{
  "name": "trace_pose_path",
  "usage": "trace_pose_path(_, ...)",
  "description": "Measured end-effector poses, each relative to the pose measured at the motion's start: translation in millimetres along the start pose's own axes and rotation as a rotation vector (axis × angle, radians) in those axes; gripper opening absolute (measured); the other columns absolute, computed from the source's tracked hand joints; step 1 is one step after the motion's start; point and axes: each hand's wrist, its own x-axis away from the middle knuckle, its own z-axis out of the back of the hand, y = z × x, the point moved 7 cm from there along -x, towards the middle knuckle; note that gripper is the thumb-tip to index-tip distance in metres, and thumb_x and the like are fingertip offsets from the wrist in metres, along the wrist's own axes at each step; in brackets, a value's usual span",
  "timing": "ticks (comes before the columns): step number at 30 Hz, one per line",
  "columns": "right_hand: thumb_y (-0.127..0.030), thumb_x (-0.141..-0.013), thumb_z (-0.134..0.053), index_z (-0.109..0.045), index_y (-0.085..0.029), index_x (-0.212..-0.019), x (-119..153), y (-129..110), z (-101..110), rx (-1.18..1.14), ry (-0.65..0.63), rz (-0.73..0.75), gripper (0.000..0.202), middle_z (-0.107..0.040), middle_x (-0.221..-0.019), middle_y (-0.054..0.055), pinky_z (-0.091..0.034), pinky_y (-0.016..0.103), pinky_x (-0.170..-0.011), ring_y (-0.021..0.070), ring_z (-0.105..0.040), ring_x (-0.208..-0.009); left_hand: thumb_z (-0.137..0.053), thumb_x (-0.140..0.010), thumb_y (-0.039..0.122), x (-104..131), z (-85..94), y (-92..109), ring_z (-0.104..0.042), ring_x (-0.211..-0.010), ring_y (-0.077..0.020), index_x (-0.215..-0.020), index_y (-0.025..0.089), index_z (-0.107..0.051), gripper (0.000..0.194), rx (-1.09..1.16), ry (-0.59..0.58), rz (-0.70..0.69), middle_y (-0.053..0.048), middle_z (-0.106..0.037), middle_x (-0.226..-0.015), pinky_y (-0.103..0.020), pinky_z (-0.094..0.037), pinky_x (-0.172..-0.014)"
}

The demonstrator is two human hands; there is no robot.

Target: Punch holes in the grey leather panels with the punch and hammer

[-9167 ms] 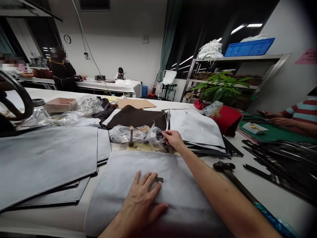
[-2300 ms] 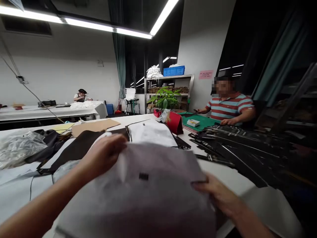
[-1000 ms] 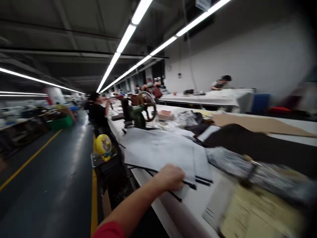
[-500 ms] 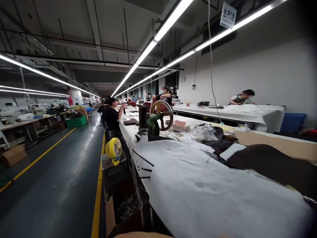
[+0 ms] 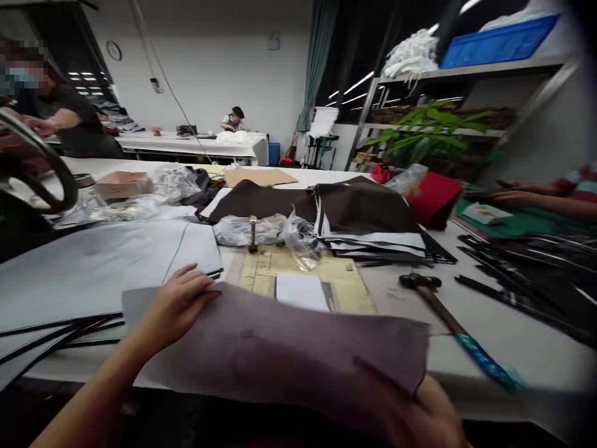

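Note:
A large greyish-purple sheet of material (image 5: 289, 348), leather or fabric, hangs curved over the table's front edge. My left hand (image 5: 181, 302) grips its upper left edge, the fingers bent over it. At the lower right corner my right hand (image 5: 431, 407) is closed on the sheet; it is blurred and partly cut off. Beyond the sheet lies a yellowish board (image 5: 357, 289) with a white piece of paper (image 5: 301, 291) on it. A small upright metal tool (image 5: 252, 235) stands at the board's far edge. To the right rests a hammer (image 5: 438, 308) with blue wrapping on its handle.
Pale sheets with black edges (image 5: 93, 267) are stacked at left. Dark brown pieces (image 5: 368, 208) lie in a pile behind, near crumpled plastic bags (image 5: 303, 239). Black strips (image 5: 527, 267) spread at right. A handwheel (image 5: 65, 168) and a co-worker (image 5: 69, 118) are at far left.
My view has swung right and down from the aisle to the table in front. Both my hands now show, holding the greyish-purple sheet.

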Motion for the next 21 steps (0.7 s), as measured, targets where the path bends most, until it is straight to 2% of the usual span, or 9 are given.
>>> trace_pose_path(2,-0.025,-0.097,-0.055,-0.064,-0.036,-0.139,-4.4,33.8,22.4,0.127,0.080,-0.090,0.045,-0.073,-0.115,0.008,-0.065,0.037,-0.076,0.0278,-0.074,-0.093,-0.047,-0.104,0.032,-42.1,-21.8,27.9,-0.061,-0.081,-0.0181,-0.085,0.021,-0.058,0.024,-0.052,-0.014,-0.048,0.000,-0.063,-0.081,-0.041,-0.043,-0.108)
trace_pose_path(4,-0.029,-0.099,-0.055,-0.069,-0.025,-0.134,-19.5,57.0,34.1,0.306,0.137,-0.191,0.037,-0.057,-0.143,0.017,-0.060,0.050,-0.092,0.0368,-0.067,-0.115,-0.048,-0.103,0.029,-86.7,-49.9,42.0,-0.063,-0.091,-0.0214,-0.088,0.021,-0.061,0.021,-0.137,-0.061,-0.059,-0.003,-0.067,-0.088,-0.038,-0.047,-0.099)
trace_pose_path(6,-0.036,-0.101,-0.055,-0.069,-0.019,-0.133,-39.9,61.6,27.1,0.404,0.127,-0.219,0.039,-0.036,-0.160,0.020,-0.049,0.060,-0.105,0.0428,-0.050,-0.136,-0.052,-0.100,0.024,-120.8,-79.8,45.9,-0.065,-0.095,-0.0233,-0.091,0.020,-0.065,0.016,-0.210,-0.111,-0.055,-0.005,-0.069,-0.091,-0.038,-0.048,-0.096)
trace_pose_path(8,-0.040,-0.103,-0.053,-0.059,-0.018,-0.144,-58.9,49.7,-3.3,0.325,-0.013,-0.121,0.047,-0.028,-0.166,0.017,-0.039,0.058,-0.116,0.0380,-0.035,-0.148,-0.056,-0.097,0.020,-135.7,-104.4,47.5,-0.066,-0.101,-0.0264,-0.098,0.018,-0.068,0.012,-0.254,-0.124,-0.028,-0.009,-0.071,-0.098,-0.043,-0.046,-0.100)
trace_pose_path(11,-0.050,-0.104,-0.047,-0.041,-0.026,-0.157,-66.8,24.9,-64.7,0.110,-0.399,0.052,0.058,-0.031,-0.165,0.009,-0.031,0.059,-0.120,0.0313,-0.027,-0.152,-0.060,-0.095,0.020,-118.5,-121.6,58.1,-0.052,-0.133,-0.0360,-0.129,0.011,-0.061,0.036,-0.317,-0.068,0.030,-0.020,-0.061,-0.137,-0.057,-0.030,-0.117)
trace_pose_path(14,-0.056,-0.104,-0.044,-0.038,-0.035,-0.157,-67.5,20.8,-90.7,-0.008,-0.617,0.075,0.058,-0.034,-0.163,0.005,-0.028,0.066,-0.119,0.0334,-0.029,-0.152,-0.062,-0.097,0.046,-73.2,-133.0,85.1,-0.030,-0.151,-0.0358,-0.154,0.012,-0.040,0.069,-0.264,-0.166,-0.078,-0.019,-0.037,-0.161,-0.058,-0.018,-0.124)
trace_pose_path(17,-0.049,-0.100,-0.055,-0.057,-0.033,-0.146,-100.6,31.2,-86.5,-0.100,-0.607,0.079,0.049,-0.053,-0.151,0.008,-0.039,0.055,-0.116,0.0325,-0.048,-0.141,-0.048,-0.093,0.075,-34.1,-145.1,103.7,-0.028,-0.154,-0.0320,-0.162,0.019,-0.026,0.092,-0.150,-0.325,-0.196,-0.013,-0.030,-0.166,-0.055,-0.022,-0.125)
trace_pose_path(19,-0.042,-0.100,-0.058,-0.070,-0.027,-0.131,-149.2,36.0,-83.2,-0.167,-0.504,0.088,0.037,-0.067,-0.135,0.009,-0.045,0.046,-0.111,0.0295,-0.060,-0.128,-0.044,-0.091,0.079,-24.6,-152.2,101.8,-0.029,-0.153,-0.0323,-0.163,0.019,-0.021,0.097,-0.155,-0.316,-0.210,-0.012,-0.029,-0.165,-0.054,-0.025,-0.125)
trace_pose_path(21,-0.034,-0.102,-0.054,-0.073,-0.022,-0.126,-210.5,34.3,-90.8,-0.204,-0.407,0.092,0.032,-0.070,-0.130,0.008,-0.045,0.038,-0.110,0.0251,-0.061,-0.125,-0.049,-0.094,0.073,-24.6,-162.7,95.5,-0.037,-0.149,-0.0320,-0.163,0.020,-0.021,0.092,-0.217,-0.226,-0.259,-0.011,-0.035,-0.162,-0.051,-0.032,-0.122)
